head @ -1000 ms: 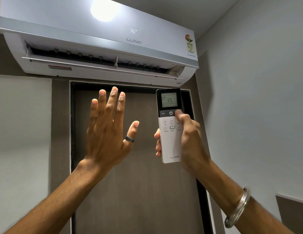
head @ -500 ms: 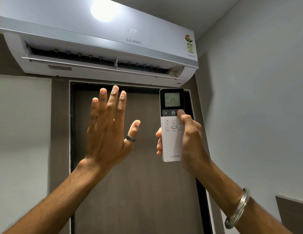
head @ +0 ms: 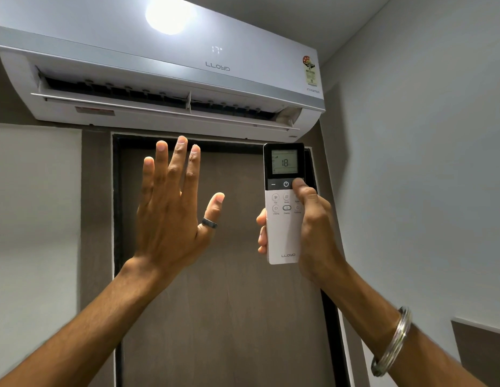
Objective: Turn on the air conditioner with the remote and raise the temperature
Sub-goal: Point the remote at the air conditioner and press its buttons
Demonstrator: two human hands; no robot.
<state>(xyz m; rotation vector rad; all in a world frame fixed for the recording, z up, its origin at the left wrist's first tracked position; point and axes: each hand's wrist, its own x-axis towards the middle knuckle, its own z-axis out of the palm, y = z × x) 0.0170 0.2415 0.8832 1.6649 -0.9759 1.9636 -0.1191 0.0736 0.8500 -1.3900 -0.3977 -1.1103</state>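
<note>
While right hand (head: 313, 227) grips remote (head: 285, 219) upright below air conditioner (head: 159, 68), thumb on top-right button, screen reads 18, unit display reads 17, left hand (head: 173, 213) raised empty, fingers (head: 177, 163) spread wide, louvre open.

The button at the right end of the remote's (head: 283, 236) dark strip is covered by the right hand's (head: 313, 227) thumb. The small button labels cannot be read. The air conditioner (head: 159, 79) is cut off at the left edge.
</note>
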